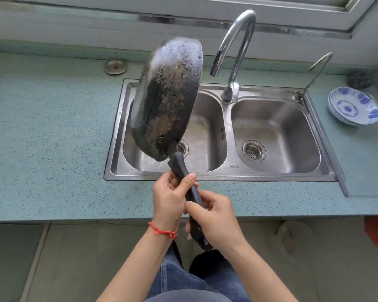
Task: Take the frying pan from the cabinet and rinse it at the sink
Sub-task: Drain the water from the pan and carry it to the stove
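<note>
1. Both hands are wrapped around the black handle [184, 182] of the frying pan [166, 99]: the left hand [169, 199] has its grip pressed around the upper part, thumb laid along the top, and the right hand [216, 219] has its grip folded around the lower end.
2. The frying pan is held tilted almost on edge over the left basin [205, 136] of the double sink [225, 173], its scorched underside facing the camera.
3. Judgement: the pan looks stiff and fairly heavy for a long handle, so a two-handed hold near the bowl suits it. Beads on the metal suggest it is wet and may slip.
4. Both basins look empty apart from their drain strainers. No water runs from the faucet [234, 53].
5. On the counter [52, 127], blue-patterned plates [352, 109] sit stacked, nothing in them.
</note>
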### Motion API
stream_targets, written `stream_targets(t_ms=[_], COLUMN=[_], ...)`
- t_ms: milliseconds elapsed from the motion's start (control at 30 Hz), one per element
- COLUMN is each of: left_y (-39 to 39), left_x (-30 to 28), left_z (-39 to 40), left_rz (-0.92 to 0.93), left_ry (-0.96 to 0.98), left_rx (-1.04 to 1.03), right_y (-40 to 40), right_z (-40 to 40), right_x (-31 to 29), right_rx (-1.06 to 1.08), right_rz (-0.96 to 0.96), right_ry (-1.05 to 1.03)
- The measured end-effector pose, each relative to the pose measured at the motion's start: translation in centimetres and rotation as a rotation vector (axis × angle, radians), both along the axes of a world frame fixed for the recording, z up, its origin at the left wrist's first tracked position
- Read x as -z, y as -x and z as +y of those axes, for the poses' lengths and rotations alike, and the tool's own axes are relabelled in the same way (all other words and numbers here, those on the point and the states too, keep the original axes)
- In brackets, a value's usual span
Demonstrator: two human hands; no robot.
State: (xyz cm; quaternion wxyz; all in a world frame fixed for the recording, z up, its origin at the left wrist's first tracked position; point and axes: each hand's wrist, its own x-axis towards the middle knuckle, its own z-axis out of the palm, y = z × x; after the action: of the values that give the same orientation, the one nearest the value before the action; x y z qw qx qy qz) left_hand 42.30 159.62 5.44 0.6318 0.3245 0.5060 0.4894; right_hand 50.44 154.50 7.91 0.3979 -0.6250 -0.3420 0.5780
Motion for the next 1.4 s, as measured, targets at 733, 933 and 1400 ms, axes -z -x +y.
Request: stream_targets(t_ms=[733, 933, 1400], left_y=[0.5, 0.4, 0.2], left_x=[0.0, 0.2, -0.2], left_z=[-0.3, -0.5, -0.3], left_rz=[0.09, 0.101, 0.082], left_ry=[-0.019, -0.002, -0.005], left_rx=[0.028, 0.022, 0.031], right_y=[-1.0, -1.1, -1.3], right_z=[-0.6, -0.6, -0.4], right_x=[0.8, 0.8, 0.6], right_rx=[-0.044, -0.051, -0.062], right_rz=[0.273, 0.249, 0.223], right_ry=[-0.013, 0.0, 0.006])
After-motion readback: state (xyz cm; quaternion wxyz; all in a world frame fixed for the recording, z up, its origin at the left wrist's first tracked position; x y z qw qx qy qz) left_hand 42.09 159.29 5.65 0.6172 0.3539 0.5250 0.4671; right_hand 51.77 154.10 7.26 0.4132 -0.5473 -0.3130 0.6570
